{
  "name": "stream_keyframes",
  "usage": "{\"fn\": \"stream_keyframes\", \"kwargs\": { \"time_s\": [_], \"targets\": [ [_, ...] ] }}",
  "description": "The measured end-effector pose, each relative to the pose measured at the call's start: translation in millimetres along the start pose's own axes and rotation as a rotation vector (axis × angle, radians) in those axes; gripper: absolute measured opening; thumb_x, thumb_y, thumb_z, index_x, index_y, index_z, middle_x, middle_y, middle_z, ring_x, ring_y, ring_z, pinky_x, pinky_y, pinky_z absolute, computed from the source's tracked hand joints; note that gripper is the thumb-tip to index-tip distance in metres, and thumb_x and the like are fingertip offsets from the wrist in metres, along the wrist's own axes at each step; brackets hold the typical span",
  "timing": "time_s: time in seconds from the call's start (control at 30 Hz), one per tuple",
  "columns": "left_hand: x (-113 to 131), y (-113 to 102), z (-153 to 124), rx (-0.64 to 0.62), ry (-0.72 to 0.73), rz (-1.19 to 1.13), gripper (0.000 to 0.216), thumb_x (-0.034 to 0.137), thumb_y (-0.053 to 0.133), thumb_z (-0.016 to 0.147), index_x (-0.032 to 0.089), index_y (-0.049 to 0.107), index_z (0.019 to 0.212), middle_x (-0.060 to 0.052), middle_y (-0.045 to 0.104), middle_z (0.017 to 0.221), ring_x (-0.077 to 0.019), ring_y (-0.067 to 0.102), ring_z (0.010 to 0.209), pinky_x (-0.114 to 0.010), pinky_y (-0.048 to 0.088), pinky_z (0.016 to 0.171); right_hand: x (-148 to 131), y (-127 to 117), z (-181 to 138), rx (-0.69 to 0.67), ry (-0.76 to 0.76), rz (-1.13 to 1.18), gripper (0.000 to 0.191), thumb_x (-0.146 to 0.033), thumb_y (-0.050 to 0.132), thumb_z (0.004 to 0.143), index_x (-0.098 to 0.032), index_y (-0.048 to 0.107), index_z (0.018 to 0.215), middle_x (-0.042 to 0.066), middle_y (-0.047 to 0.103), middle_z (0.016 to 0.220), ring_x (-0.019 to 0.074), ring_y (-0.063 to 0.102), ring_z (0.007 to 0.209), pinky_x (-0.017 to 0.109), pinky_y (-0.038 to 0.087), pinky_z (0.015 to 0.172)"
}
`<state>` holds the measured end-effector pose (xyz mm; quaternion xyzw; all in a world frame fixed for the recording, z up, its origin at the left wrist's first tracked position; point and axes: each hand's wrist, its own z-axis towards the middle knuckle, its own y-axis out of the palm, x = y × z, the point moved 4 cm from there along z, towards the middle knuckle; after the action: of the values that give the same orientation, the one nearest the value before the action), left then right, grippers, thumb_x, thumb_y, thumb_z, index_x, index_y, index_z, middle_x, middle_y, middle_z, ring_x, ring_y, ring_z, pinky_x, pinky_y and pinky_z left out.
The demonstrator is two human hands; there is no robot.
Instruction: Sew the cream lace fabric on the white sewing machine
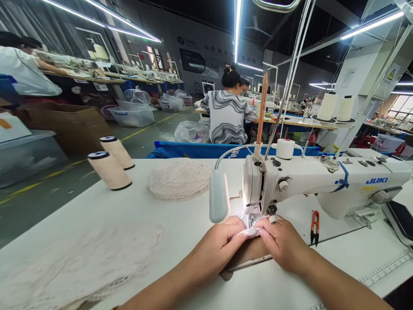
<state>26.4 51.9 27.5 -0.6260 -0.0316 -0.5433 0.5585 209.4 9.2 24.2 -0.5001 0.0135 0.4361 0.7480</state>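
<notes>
My left hand [219,245] and my right hand [282,243] pinch a small piece of white lace [250,227] between them, right under the needle area of a white JUKI sewing machine [322,183]. The lace lies over a brown plate [248,256] on the white table [129,241]. A grey lamp head [219,196] on a flexible neck hangs just left of the needle, above my left hand. A ring shows on my right hand's finger.
Two cream thread cones [111,163] lie on the table's far left, a lace pile [179,178] behind the lamp, more lace [77,267] at front left. Orange thread snips [315,226] lie right of my hands. A person in a striped top [227,114] sits ahead; another stands far left.
</notes>
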Motion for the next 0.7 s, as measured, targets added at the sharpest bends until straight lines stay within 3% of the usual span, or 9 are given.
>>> {"fn": "stream_keyframes", "kwargs": {
  "time_s": [0.2, 0.33, 0.47, 0.7],
  "targets": [
    [1, 7, -21, 0.112, 0.377, 0.219, 0.030, 0.022, 0.045, 0.107, 0.023, 0.071, 0.091, -0.002, 0.071, 0.093, -0.0204, 0.062, 0.084, -0.034, 0.043, 0.075, -2, 2, -11, -0.192, -0.111, -0.113, 0.029, -0.001, 0.058, 0.086, -0.022, 0.068, 0.103, 0.001, 0.075, 0.100, 0.0218, 0.060, 0.091, 0.035, 0.043, 0.085],
    [4, 14, -36, 0.154, 0.499, 0.303, 0.027, 0.015, 0.047, 0.110, 0.026, 0.070, 0.100, 0.000, 0.074, 0.098, -0.0211, 0.063, 0.090, -0.037, 0.041, 0.085, -7, -1, -15, -0.197, -0.154, -0.155, 0.026, -0.002, 0.061, 0.086, -0.023, 0.068, 0.100, 0.001, 0.074, 0.111, 0.0211, 0.060, 0.095, 0.036, 0.042, 0.087],
    [5, 14, -37, 0.195, 0.525, 0.328, 0.029, 0.013, 0.043, 0.110, 0.026, 0.069, 0.104, 0.000, 0.075, 0.100, -0.0207, 0.065, 0.090, -0.039, 0.041, 0.088, -9, -2, -15, -0.190, -0.154, -0.164, 0.026, -0.003, 0.062, 0.085, -0.022, 0.068, 0.101, 0.001, 0.075, 0.113, 0.0220, 0.062, 0.096, 0.036, 0.043, 0.087],
    [-2, 12, -32, 0.211, 0.437, 0.406, 0.034, 0.016, 0.040, 0.112, 0.025, 0.071, 0.102, -0.002, 0.077, 0.101, -0.0213, 0.067, 0.089, -0.041, 0.041, 0.083, -6, 0, -13, -0.183, -0.111, -0.219, 0.024, -0.003, 0.060, 0.086, -0.020, 0.068, 0.100, 0.004, 0.075, 0.114, 0.0238, 0.063, 0.095, 0.038, 0.046, 0.085]
  ]
}}
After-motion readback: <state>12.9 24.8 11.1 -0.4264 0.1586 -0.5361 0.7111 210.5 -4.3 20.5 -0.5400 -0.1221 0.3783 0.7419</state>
